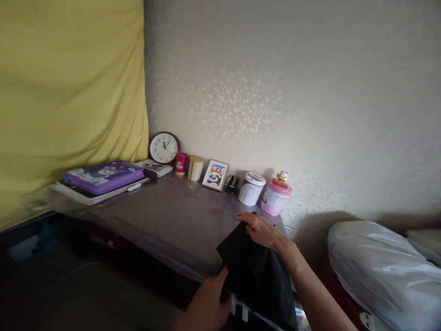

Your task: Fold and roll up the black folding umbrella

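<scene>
A black, bag-like thing (257, 271) with soft, dark folds and a stiffer flat upper part is between my hands at the right front corner of the table. Small white strips show low on its near side. My left hand (210, 299) grips its left edge, with the thumb along the outside. At its upper end, my right hand (263, 231) holds the top edge, the fingers bent over it. The inside of the black thing is too dark to make out.
Along the wall on the covered table (165, 216) stand a clock (164, 147), a pink can (181, 164), a yellow tin (195, 168), a panda picture (215, 175), a white tub (251, 189) and a pink tub (274, 200). A purple case (103, 177) lies left; a white plastic bag (386, 271) bulges right.
</scene>
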Demonstrator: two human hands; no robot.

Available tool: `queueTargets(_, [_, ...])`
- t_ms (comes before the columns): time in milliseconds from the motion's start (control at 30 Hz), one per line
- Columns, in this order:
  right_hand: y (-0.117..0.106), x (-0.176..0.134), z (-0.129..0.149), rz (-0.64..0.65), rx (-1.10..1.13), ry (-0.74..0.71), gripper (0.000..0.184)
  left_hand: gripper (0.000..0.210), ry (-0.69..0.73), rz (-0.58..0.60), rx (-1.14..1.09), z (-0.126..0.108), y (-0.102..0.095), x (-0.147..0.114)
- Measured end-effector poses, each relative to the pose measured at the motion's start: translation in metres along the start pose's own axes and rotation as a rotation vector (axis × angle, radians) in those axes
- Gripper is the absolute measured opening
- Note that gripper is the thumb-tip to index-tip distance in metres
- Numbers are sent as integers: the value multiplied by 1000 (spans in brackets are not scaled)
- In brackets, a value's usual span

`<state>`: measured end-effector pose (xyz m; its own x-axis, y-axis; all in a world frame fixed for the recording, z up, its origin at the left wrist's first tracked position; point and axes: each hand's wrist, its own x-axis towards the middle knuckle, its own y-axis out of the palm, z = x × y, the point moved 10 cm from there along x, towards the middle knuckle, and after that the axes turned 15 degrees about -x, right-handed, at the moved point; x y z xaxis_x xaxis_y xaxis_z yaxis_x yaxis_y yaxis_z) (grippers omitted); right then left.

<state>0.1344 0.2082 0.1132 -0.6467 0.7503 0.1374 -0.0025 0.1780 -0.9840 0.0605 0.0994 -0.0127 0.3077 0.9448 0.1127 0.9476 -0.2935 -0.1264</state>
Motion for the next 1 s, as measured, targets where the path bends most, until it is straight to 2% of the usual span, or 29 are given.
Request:
queueTargets(200, [10,4,8,119,-139,-31,54,56,-42,-9,16,4,-3,-3])
queueTargets(367, [3,7,0,59,-166,16,47,62,-81,33,108,4,-1,-2])
queueTargets(500, [-11,3,-34,-42,-147,189,39,59,-46,37,85,-3,-3,-3])
queueTargets(567, [-8,-6,-60,-27,-126,317,36,58,-59,39,27,-4,-3,-3])
queueTargets(667, [21,-31,-100,124,85,507,42,61,-125,82,-97,1,1,-5])
queueTargets(767, [54,-60,-124,251,347,664,52,62,-131,98,-192,0,3,-5])
queueTargets(900, [65,-74,-128,273,460,713,52,59,-129,79,-216,2,1,-3])
queueTargets(1000, [63,-65,-115,209,697,673,52,59,-125,92,-238,1,2,-3])
